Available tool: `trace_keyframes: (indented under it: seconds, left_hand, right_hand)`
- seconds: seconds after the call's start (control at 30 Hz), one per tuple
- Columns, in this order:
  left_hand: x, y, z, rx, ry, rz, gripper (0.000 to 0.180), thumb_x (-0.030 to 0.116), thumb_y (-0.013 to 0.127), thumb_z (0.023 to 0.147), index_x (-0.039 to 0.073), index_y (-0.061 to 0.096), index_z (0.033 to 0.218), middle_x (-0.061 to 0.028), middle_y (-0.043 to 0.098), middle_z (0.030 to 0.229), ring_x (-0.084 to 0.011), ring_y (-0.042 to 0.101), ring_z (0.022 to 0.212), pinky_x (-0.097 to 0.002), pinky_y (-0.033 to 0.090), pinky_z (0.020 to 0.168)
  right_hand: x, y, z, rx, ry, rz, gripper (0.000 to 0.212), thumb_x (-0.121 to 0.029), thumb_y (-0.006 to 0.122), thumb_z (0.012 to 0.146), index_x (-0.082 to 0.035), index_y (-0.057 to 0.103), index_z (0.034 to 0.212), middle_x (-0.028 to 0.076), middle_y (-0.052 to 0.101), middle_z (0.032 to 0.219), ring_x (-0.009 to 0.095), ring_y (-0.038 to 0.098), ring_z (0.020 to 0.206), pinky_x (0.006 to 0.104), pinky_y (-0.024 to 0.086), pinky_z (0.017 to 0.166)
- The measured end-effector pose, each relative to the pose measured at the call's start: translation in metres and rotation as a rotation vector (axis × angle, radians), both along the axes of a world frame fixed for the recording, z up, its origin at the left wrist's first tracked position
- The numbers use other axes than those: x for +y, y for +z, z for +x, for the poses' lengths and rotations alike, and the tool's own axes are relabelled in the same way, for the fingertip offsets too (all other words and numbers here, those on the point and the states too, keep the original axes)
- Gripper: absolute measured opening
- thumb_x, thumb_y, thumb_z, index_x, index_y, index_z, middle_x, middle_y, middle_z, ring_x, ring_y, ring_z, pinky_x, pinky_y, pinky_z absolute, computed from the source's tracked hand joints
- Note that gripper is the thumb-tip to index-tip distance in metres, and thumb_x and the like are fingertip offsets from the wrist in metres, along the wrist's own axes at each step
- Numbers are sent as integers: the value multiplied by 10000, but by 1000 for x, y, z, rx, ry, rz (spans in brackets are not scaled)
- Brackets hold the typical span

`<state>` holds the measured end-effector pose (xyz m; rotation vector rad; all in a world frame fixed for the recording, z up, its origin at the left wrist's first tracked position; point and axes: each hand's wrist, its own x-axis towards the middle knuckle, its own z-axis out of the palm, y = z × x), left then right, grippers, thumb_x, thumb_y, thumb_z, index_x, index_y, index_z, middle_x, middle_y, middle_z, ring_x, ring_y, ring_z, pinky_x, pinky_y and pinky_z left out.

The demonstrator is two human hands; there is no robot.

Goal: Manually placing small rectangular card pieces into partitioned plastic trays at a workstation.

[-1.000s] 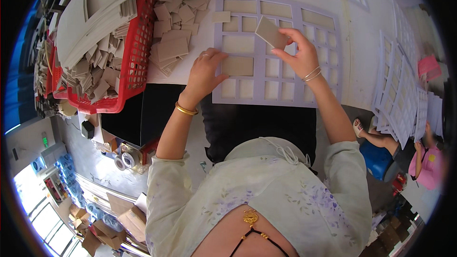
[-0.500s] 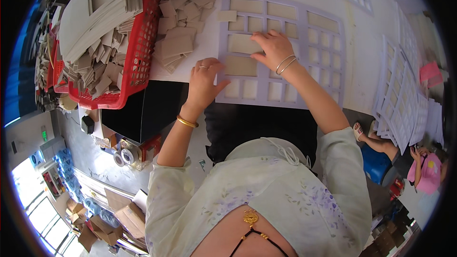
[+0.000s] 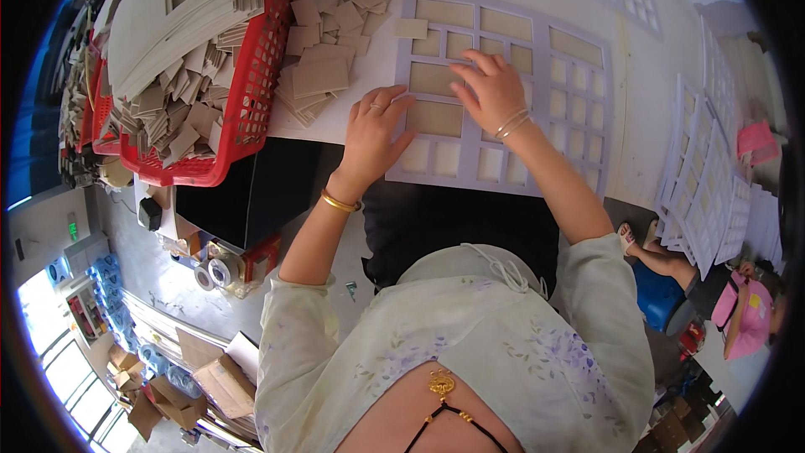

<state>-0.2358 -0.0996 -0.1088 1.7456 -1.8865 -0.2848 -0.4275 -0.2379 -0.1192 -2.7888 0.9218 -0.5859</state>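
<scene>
A lavender grid board (image 3: 464, 151) lies flat on the white table, its rectangular openings showing grey-beige card inside. My left hand (image 3: 375, 136) is at the board's left edge, thumb spread from the other fingers, fingertips reaching over the rim; I see nothing held. Over the upper middle, my right hand (image 3: 495, 94) has its fingers bent and apart, next to a wide card panel (image 3: 430, 79). No piece shows between those fingers; whether they touch the board I cannot tell. One small loose card (image 3: 411, 28) overlaps the board's upper left edge.
Left of the board are heaps of loose grey card pieces (image 3: 320, 78). A red plastic basket (image 3: 251, 109) full of card stands at the table's left edge. More lavender grid boards (image 3: 696, 168) lean at the right. Beyond them sits a person in pink (image 3: 746, 310).
My left hand has shifted slightly up and right, its fingertips now over the board's edge. My right hand stays over the same area, fingers slightly moved. The whole view has shifted a little.
</scene>
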Motion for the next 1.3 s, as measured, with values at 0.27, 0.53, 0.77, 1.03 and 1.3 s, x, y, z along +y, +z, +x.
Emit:
trace_keyframes:
  seconds: [0.27,0.53,0.77,1.03,1.3]
  left_hand:
    - [-22,-15,-6,-55,-38,-58,437,168,702,716,105,589,1133,-41,573,1179,-273,471,1175,-447,356,988]
    - [-35,-6,7,-136,-74,-48,222,186,684,751,142,625,961,-29,624,988,-225,540,1082,-467,361,977]
    - [-76,8,64,104,228,-41,168,98,653,775,75,634,940,-108,610,954,-282,610,763,-369,491,674]
    - [-125,4,86,-126,372,-57,283,104,685,751,46,576,1006,-149,582,975,-339,609,852,-411,500,711]
    - [-136,-1,92,-250,379,128,247,175,673,774,74,574,976,-156,599,981,-352,607,874,-438,497,719]
  right_hand:
    - [5,-1,-7,95,55,-51,88,-196,609,785,-156,676,827,-52,657,960,172,546,948,375,364,804]
    - [-46,7,62,34,7,-33,245,-259,657,772,-179,670,1003,-9,611,945,189,542,936,390,370,805]
    - [-67,-5,121,222,-60,-40,265,-285,707,732,-187,670,975,21,579,982,206,539,975,383,389,819]
    - [-58,8,91,-260,77,197,126,-137,687,747,-115,579,809,37,607,802,224,594,703,354,455,626]
    - [-24,27,-6,-456,-18,467,130,-73,667,770,-81,554,834,24,582,740,157,514,536,284,421,505]
